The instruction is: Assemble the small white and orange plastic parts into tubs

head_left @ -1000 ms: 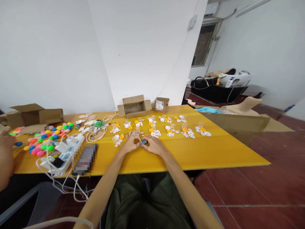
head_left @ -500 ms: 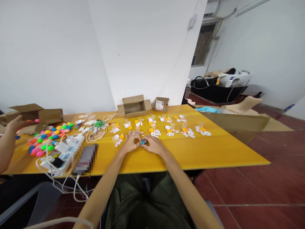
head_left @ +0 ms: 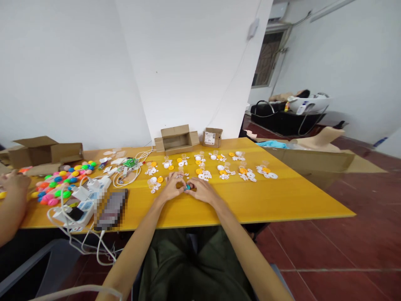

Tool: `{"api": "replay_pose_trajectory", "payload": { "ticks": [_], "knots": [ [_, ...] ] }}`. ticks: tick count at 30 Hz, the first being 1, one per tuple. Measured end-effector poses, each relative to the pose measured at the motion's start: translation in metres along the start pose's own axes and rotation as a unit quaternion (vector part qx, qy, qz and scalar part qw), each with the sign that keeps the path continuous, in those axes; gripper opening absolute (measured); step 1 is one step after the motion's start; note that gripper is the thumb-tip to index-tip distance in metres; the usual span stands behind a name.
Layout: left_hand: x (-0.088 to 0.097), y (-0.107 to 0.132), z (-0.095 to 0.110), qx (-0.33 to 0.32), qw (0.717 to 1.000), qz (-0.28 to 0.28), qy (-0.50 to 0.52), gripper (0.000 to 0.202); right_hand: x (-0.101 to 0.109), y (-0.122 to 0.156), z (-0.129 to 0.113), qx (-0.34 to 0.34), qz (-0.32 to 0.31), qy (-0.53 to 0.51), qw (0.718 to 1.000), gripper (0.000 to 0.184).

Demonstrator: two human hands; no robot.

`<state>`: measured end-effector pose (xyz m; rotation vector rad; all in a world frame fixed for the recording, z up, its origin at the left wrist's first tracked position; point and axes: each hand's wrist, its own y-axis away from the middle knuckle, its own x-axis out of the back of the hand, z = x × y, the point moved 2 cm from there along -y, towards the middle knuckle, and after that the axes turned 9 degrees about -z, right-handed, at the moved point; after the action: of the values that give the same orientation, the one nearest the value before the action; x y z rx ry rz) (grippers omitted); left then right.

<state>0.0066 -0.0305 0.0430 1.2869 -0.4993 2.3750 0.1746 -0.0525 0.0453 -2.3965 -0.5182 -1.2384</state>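
Between my fingertips is a small round blue piece (head_left: 187, 187), just above or on the yellow table (head_left: 282, 200); its exact kind is too small to make out. My left hand (head_left: 171, 187) pinches it from the left, fingers curled. From the other side my right hand (head_left: 202, 190) grips it with thumb and fingers closed. Just beyond my hands lie white perforated discs (head_left: 205, 174), an orange round piece (head_left: 199, 171) and clear plastic cups (head_left: 218, 163), grouped in several small piles. Part of the blue piece is hidden by my fingers.
A power strip (head_left: 90, 205) with plugs and white cables, and a blurred-out dark phone-like device (head_left: 111, 209), lie to the left. Beyond are colourful balls (head_left: 59, 184) and a co-worker's hand (head_left: 15, 184). Cardboard boxes (head_left: 177, 140) stand along the wall.
The co-worker's hand at the left has come down from the open box toward the table. My own hands and the blue piece have hardly moved.
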Motion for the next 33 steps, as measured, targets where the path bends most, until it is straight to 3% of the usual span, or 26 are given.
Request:
{"api": "replay_pose_trajectory", "payload": {
  "ticks": [8, 16, 23, 33],
  "knots": [
    [0.001, 0.001, 0.001, 0.006, 1.0, -0.002, -0.005, 0.011, 0.0, 0.001, -0.003, 0.007, 0.009, 0.013, 1.0, 0.005],
    [-0.001, 0.0, -0.002, -0.001, 1.0, 0.001, -0.01, 0.01, -0.01, -0.005, 0.016, 0.011, 0.123, 0.087, 0.989, 0.032],
    [0.002, 0.001, 0.001, -0.017, 1.0, 0.001, -0.001, 0.017, -0.017, -0.008, 0.018, 0.029, 0.094, 0.17, 0.98, 0.038],
    [-0.001, 0.005, 0.002, -0.024, 0.999, -0.013, -0.026, 0.034, -0.018, -0.008, 0.019, 0.015, 0.098, 0.183, 0.978, 0.035]
  ]
}}
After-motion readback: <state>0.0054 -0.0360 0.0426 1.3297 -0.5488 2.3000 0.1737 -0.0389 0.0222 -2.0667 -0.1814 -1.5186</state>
